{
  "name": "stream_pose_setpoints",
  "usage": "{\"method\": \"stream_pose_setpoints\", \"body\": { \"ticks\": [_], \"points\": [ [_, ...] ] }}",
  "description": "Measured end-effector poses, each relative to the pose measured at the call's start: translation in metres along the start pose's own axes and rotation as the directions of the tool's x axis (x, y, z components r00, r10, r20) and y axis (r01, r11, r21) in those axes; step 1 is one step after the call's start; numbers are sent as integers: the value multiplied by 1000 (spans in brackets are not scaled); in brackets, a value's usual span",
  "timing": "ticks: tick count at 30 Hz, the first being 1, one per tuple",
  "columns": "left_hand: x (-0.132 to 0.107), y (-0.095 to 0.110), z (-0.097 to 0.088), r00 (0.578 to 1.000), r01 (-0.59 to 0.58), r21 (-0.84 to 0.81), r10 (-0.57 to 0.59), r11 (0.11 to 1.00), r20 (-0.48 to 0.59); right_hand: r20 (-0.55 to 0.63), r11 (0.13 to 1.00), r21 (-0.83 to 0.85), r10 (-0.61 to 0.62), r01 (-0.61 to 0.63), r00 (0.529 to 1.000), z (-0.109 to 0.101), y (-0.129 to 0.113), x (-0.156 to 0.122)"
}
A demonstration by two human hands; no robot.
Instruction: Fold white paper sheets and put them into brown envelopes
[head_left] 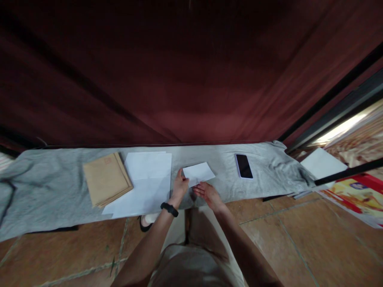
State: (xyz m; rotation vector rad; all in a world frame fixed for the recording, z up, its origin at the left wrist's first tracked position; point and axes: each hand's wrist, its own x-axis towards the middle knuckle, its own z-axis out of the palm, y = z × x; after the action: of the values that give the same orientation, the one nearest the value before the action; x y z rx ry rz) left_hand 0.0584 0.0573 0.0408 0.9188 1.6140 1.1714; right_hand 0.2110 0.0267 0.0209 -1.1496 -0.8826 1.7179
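Observation:
A folded white paper [200, 173] lies on the grey cloth [54, 187] that covers a long low surface. My left hand [180, 185] pinches the paper's left edge, with a black band on its wrist. My right hand [207, 193] rests with fingers stretched out at the paper's near edge, touching it. Left of my hands lies a stack of white sheets [146, 181]. Further left sits a pile of brown envelopes [106, 178].
A black phone [243, 166] lies face up on the cloth to the right. Dark red curtain [179, 79] hangs behind. White paper [321, 162] and a colourful printed sheet [356, 197] lie at the right, past a black bar. Tiled floor lies below.

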Motion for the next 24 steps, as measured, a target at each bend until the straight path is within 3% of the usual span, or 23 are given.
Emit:
{"method": "stream_pose_setpoints", "body": {
  "ticks": [3, 4, 6, 7, 9, 12, 14, 17, 24],
  "points": [
    [5, 0, -14, 998, -11, 263, -4, 965, 57, 6, 984, -172, 49, -47, 999, -14, -1, -10],
    [5, 0, -17, 997, -19, 311, -6, 950, 77, -17, 963, -269, 17, -20, 1000, -17, -2, -12],
    [5, 1, -21, 995, -40, 364, 3, 930, 100, -56, 859, -496, -177, 126, 983, -21, -4, -16],
    [5, 1, -21, 994, -53, 380, 12, 924, 108, -36, 759, -613, -306, 221, 951, -22, -5, -17],
    [5, 1, -21, 992, -74, 399, 28, 914, 120, 101, 475, -801, -493, 365, 864, -22, -7, -18],
    [8, 4, -22, 988, -76, 415, 14, 907, 151, 327, 76, -906, -500, 416, 802, -19, -4, -16],
    [10, 7, -24, 985, -70, 428, -5, 901, 172, 392, -78, -912, -454, 402, 800, -17, 1, -14],
    [10, 10, -27, 981, -79, 448, -9, 890, 192, 404, -156, -914, -422, 374, 812, -16, 9, -14],
    [-2, 4, -30, 970, -57, 419, -49, 906, 237, 407, -146, -913, -408, 382, 817, -21, 9, -28]
  ]
}}
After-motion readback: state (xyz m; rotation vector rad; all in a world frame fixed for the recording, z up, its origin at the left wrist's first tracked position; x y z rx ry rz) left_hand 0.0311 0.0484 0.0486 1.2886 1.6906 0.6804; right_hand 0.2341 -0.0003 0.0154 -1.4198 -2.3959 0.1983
